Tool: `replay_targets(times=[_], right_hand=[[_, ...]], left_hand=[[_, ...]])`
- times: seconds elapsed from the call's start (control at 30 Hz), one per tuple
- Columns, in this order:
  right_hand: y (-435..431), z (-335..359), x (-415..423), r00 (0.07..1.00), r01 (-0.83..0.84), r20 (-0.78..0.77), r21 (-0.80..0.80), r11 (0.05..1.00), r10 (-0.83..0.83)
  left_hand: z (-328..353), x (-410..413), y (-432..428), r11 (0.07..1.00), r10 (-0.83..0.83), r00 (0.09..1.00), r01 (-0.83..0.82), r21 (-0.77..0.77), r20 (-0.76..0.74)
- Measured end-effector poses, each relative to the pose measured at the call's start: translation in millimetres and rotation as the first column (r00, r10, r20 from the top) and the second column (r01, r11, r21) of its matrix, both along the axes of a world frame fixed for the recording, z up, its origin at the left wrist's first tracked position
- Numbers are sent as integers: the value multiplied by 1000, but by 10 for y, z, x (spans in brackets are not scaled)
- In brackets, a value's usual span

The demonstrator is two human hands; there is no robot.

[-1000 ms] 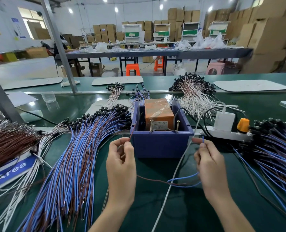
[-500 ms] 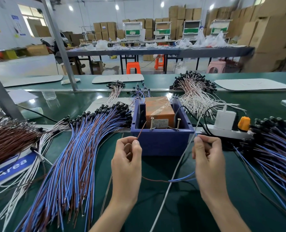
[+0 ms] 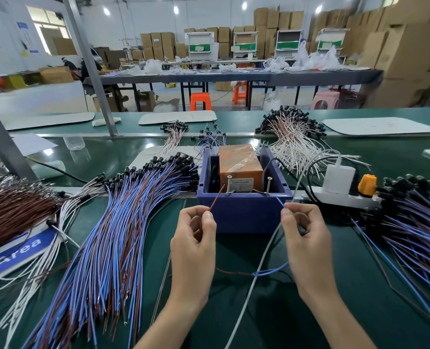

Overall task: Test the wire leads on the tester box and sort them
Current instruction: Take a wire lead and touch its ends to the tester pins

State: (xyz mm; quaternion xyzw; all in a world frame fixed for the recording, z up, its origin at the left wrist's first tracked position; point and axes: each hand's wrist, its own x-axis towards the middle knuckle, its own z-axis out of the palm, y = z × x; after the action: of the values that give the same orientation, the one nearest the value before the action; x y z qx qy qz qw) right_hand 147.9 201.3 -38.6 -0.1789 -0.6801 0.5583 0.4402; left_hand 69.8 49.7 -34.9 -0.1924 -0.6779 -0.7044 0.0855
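Note:
The blue tester box (image 3: 244,212) sits mid-table with an orange block (image 3: 239,162) inside and two upright screw contacts, left screw (image 3: 229,185) and right screw (image 3: 268,185). My left hand (image 3: 193,250) pinches a brown wire lead (image 3: 217,197) whose tip points up toward the left screw, just short of it. My right hand (image 3: 307,248) pinches the blue lead (image 3: 280,202) of the same piece, its tip near the box's front right corner. The two leads join in a loop (image 3: 256,273) on the mat between my wrists.
A big fan of blue and brown leads (image 3: 113,235) lies left of the box, with brown bundles (image 3: 9,212) further left. More blue leads (image 3: 415,227) pile at the right. A white power strip (image 3: 339,197) with plugs and a white cable (image 3: 261,263) is right of the box. White leads (image 3: 292,142) lie behind.
Both hands have risen and moved forward toward the box. The brown lead's tip has come up close to the left screw, and the blue tip has neared the box's right front corner.

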Motion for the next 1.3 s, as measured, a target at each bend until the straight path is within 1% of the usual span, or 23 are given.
replay_targets(times=[0.23,0.77,1.0,1.3], right_hand=[[2,1,-23,1000,11,11,43,999,-11],[56,19,-85,1000,25,8,29,999,-25],[43,20,-100,1000,18,23,58,998,-19],[43,0,-111,1000,9,20,54,999,-10]], left_hand=[[-10,-1,3,1000,-15,1000,15,-7,-5],[-33,-7,11,999,-40,999,40,-7,0],[-30,-3,16,999,-42,999,42,-8,6],[-38,-8,22,999,-38,999,38,-10,3]])
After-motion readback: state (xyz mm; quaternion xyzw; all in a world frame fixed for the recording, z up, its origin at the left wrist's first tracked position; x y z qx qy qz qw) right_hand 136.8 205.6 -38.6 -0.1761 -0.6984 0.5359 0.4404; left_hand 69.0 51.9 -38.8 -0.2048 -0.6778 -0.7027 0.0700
